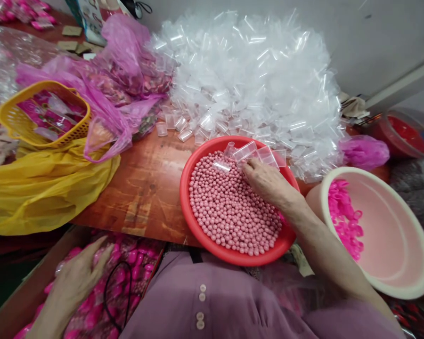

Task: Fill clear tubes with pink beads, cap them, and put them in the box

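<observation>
A red basin (189, 226) full of pink beads (229, 212) sits at the table's front edge. Several clear plastic tubes (245, 151) lie on the beads at its far side. My right hand (263, 179) reaches in there, its fingers curled against one of these tubes; the fingertips are partly hidden. Down at the left, my left hand (76, 275) hovers over a box (24, 287) of bead-filled containers with bright pink caps (92, 315). Its fingers are stretched and apart, with the containers just beneath them. A thin black cord loop (108, 301) hangs beside that hand.
A large heap of clear tubes (254, 80) rises behind the basin. On the right stands a pale tub (392, 235) with pink plastic parts (342, 212). A yellow basket (7, 113), a yellow bag (38, 193) and a purple bag (123, 47) occupy the left.
</observation>
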The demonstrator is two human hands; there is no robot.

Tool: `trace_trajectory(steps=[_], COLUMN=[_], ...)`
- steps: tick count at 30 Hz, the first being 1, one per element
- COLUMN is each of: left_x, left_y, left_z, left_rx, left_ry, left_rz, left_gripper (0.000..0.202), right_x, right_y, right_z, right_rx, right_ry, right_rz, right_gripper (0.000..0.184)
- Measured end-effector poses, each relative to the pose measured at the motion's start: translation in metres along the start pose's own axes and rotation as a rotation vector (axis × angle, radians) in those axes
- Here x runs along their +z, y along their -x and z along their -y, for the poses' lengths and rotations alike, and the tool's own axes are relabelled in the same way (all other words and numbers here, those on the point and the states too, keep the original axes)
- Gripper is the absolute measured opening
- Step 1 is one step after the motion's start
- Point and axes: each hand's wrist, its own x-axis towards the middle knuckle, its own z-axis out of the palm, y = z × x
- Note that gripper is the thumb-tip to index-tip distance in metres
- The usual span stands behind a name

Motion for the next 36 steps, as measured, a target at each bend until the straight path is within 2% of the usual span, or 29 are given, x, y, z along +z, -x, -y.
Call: trace_trajectory(steps=[3, 8, 10, 12, 14, 16, 18, 20, 24, 26, 28, 30, 32, 36], left_x=[-0.003, -0.004, 0.004, 0.015, 0.027, 0.036, 0.039, 0.038, 0.034, 0.033, 0.033, 0.032, 0.031, 0.030], left_y=[-0.032, -0.083, -0.103, -0.120, -0.132, -0.140, -0.143, -0.143, -0.141, -0.141, -0.141, -0.142, -0.142, -0.142], left_z=[-0.061, -0.168, -0.197, -0.217, -0.228, -0.233, -0.235, -0.236, -0.238, -0.238, -0.238, -0.239, -0.239, -0.238], left_rx=[0.038, 0.345, 0.450, 0.543, 0.585, 0.581, 0.566, 0.560, 0.553, 0.551, 0.551, 0.551, 0.560, 0.611], left_ry=[0.162, 0.506, 0.591, 0.637, 0.615, 0.516, 0.387, 0.280, 0.180, 0.166, 0.155, 0.136, 0.113, 0.100], left_rz=[-0.049, -0.188, -0.229, -0.244, -0.241, -0.210, -0.150, -0.069, 0.037, 0.048, 0.060, 0.089, 0.129, 0.187], left_gripper=[0.030, 0.018, 0.018, 0.018, 0.018, 0.021, 0.024, 0.023, 0.018, 0.018, 0.018, 0.018, 0.018, 0.021], right_x=[0.005, 0.009, 0.009, 0.008, 0.008, 0.007, 0.006, 0.006, 0.010, 0.013, 0.014, 0.015, 0.015, 0.017], right_y=[0.003, 0.011, 0.015, 0.020, 0.023, 0.024, 0.023, 0.020, 0.011, 0.008, 0.006, 0.005, 0.006, 0.006], right_z=[-0.004, -0.004, -0.003, -0.003, -0.002, -0.001, 0.001, 0.004, 0.016, 0.024, 0.031, 0.034, 0.034, 0.028], right_rx=[-0.049, -0.075, -0.091, -0.124, -0.148, -0.144, -0.137, -0.096, 0.172, 0.288, 0.314, 0.288, 0.262, 0.238], right_ry=[0.006, -0.042, -0.194, -0.408, -0.534, -0.522, -0.497, -0.580, -0.912, -0.956, -0.914, -0.872, -0.867, -0.941], right_rz=[-0.041, -0.178, -0.289, -0.389, -0.391, -0.306, -0.200, -0.163, -0.268, -0.337, -0.334, -0.221, -0.062, 0.201], right_gripper=[0.030, 0.025, 0.029, 0.034, 0.034, 0.028, 0.023, 0.023, 0.033, 0.030, 0.022, 0.021, 0.027, 0.034])
